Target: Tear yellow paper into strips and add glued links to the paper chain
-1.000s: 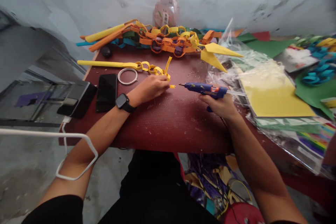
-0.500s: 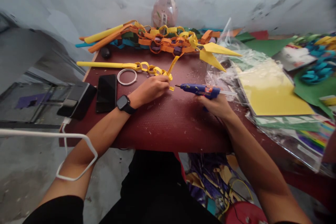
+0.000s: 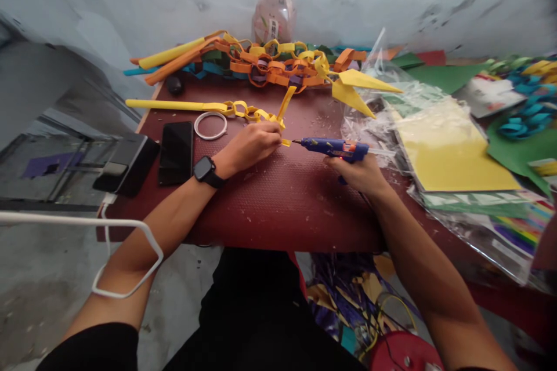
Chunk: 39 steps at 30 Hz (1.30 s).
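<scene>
My left hand (image 3: 251,144) pinches a yellow paper strip (image 3: 284,111) at the end of a yellow paper chain (image 3: 237,109) lying on the dark red table (image 3: 278,197). The strip's free end sticks up from my fingers. My right hand (image 3: 359,174) grips a blue glue gun (image 3: 337,148), held level, with its nozzle pointing left and nearly touching the strip's lower end. A black watch sits on my left wrist.
A black phone (image 3: 176,152), a dark power bank (image 3: 128,163) and a white ring (image 3: 210,125) lie left. Orange and yellow chains (image 3: 274,64) and a bottle (image 3: 274,8) stand at the back. Coloured paper sheets in plastic (image 3: 452,145) fill the right side. A white cable crosses my left arm.
The glue gun has moved left until its nozzle reaches the strip. The strip's free end has risen and straightened upward.
</scene>
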Available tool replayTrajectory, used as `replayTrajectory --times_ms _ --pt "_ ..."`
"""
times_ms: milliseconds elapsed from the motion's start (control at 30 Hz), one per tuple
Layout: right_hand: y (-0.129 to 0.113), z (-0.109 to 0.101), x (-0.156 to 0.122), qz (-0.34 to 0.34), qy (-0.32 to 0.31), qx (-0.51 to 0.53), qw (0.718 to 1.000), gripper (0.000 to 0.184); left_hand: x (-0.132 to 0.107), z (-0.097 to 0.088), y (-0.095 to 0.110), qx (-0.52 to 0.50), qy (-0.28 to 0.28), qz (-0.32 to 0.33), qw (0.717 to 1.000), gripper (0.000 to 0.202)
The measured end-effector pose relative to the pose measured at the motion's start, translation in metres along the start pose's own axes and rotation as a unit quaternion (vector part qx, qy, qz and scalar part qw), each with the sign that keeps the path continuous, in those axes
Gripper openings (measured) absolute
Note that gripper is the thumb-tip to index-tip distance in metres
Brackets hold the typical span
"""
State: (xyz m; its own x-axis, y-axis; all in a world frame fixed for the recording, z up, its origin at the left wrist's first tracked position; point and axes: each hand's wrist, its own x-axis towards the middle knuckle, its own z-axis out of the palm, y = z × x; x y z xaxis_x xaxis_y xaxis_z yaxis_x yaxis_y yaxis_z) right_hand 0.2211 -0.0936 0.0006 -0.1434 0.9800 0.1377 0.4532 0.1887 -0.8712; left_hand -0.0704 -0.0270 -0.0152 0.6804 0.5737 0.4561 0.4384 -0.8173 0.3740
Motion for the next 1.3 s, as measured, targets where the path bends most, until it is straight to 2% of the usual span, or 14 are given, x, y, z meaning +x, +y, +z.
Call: replayTrajectory --times_ms 567,867,1067,1167,1233,1300 --pt "-0.001 0.002 -0.001 -0.048 -0.032 -0.010 0.998 0.026 0.001 0.001 0.000 0.039 0.037 0.073 0.996 0.026" --pt "0.002 -0.001 -0.001 -0.063 -0.045 -0.020 0.997 0.025 0.001 -0.002 0.002 0.019 0.036 0.057 0.998 0.028" --pt "0.001 -0.014 0.001 -0.069 -0.085 -0.080 0.991 0.031 0.001 -0.004 -0.002 0.011 0.026 0.036 0.999 0.027" --pt "0.007 -0.023 0.005 -0.107 -0.018 -0.169 0.980 0.035 0.000 -0.003 -0.005 0.001 0.013 0.031 0.999 0.028" --pt "0.013 -0.027 0.008 -0.133 0.037 -0.247 0.959 0.033 0.000 -0.002 -0.007 -0.001 0.007 0.029 1.000 0.029" --pt "0.018 -0.027 0.010 -0.138 0.056 -0.324 0.934 0.030 0.000 0.000 -0.007 0.000 0.000 0.021 1.000 0.029"
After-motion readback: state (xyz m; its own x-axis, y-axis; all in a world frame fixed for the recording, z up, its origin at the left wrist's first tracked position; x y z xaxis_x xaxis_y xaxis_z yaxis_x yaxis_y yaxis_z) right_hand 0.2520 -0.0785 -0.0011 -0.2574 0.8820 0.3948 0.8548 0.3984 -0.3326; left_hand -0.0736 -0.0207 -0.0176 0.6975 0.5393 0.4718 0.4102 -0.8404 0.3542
